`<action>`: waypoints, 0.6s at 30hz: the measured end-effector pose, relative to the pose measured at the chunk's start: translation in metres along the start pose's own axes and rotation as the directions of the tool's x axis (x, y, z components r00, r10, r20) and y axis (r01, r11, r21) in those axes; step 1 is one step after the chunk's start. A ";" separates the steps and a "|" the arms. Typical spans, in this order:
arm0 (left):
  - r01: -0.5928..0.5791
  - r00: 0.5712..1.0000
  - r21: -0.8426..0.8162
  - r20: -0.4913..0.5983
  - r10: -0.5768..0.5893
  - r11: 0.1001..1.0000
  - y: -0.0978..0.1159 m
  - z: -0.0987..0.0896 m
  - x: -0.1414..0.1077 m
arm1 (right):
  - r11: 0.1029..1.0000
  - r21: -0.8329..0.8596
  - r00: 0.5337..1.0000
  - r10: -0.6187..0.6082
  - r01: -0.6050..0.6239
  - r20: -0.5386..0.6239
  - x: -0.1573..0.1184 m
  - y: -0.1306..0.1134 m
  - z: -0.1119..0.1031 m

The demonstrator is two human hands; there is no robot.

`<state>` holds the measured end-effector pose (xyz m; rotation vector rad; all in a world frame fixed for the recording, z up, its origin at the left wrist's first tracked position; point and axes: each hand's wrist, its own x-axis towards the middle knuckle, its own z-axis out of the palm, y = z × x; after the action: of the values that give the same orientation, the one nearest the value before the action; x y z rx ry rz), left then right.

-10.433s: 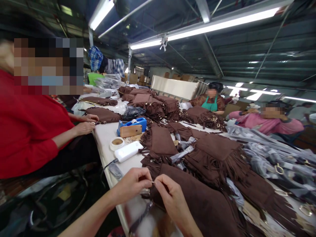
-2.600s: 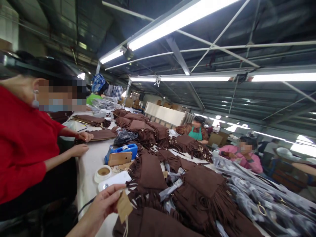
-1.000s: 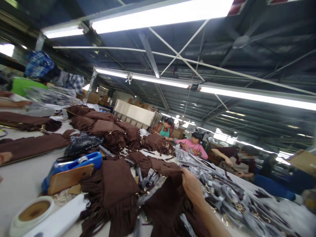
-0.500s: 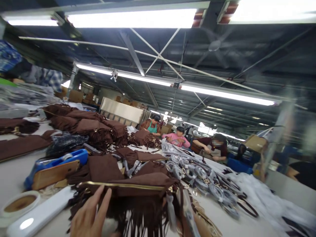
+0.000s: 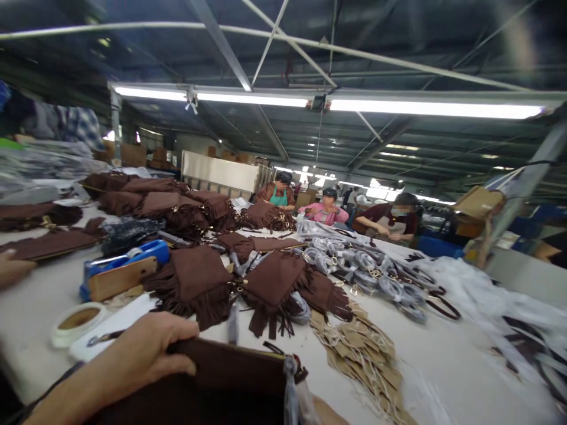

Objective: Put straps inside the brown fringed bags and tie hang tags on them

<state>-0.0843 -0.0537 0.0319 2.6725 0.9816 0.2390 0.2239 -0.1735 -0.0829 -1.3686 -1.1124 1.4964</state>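
Observation:
My left hand (image 5: 148,348) grips the top edge of a dark brown bag (image 5: 239,378), thumb on the near side and fingers over the far side. The bag is tilted close to me at the bottom of the view. A zip runs along its upper edge, and grey plastic wrapping hangs at the right end. Only a sliver of my right hand (image 5: 330,412) shows beside that end; its fingers are hidden. Beyond lie brown fringed bags (image 5: 197,277) and a heap of tan paper tags (image 5: 361,354) with pale strings.
Left are a blue tape dispenser (image 5: 100,267), a phone (image 5: 121,278) and a tape roll (image 5: 78,324). Plastic-wrapped coiled straps (image 5: 390,289) lie right. More brown bags (image 5: 168,206) are piled behind. Another person's hand (image 5: 15,268) reaches in from the left; co-workers sit across the table.
The bag has come nearer and lower, and my left hand has moved from its front to grip its top edge. Fringed bags and paper tags behind are uncovered. Another person's hand has appeared left.

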 end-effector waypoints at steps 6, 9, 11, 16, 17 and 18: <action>-0.089 0.988 -0.100 0.119 0.100 0.991 -0.008 0.022 0.039 | 1.000 0.007 0.996 0.012 -0.012 -0.093 -0.033 -0.007 -0.004; -0.167 0.982 -0.097 0.073 0.175 0.981 -0.012 0.023 0.051 | 0.954 -0.246 0.949 -0.225 0.169 -0.222 -0.038 -0.015 -0.007; -0.220 0.974 -0.092 0.034 0.224 0.971 -0.015 0.021 0.057 | 0.873 -0.403 0.874 -0.402 0.275 -0.274 -0.035 -0.013 -0.010; -0.365 0.922 0.042 -0.120 0.367 0.930 -0.017 0.004 0.064 | 0.323 -0.915 0.500 -0.850 0.244 -0.167 -0.023 -0.024 -0.019; -0.409 0.886 0.122 -0.185 0.426 0.904 -0.015 -0.002 0.063 | 0.178 -0.953 0.456 -0.889 0.244 -0.049 -0.022 -0.033 -0.021; -0.441 0.834 0.217 -0.260 0.487 0.871 -0.012 -0.009 0.061 | 0.058 -0.963 0.430 -0.901 0.264 0.064 -0.023 -0.044 -0.022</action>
<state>-0.0476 -0.0030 0.0404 3.0420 0.4036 0.7306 0.2480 -0.1811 -0.0348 -1.4223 -1.8428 -0.4633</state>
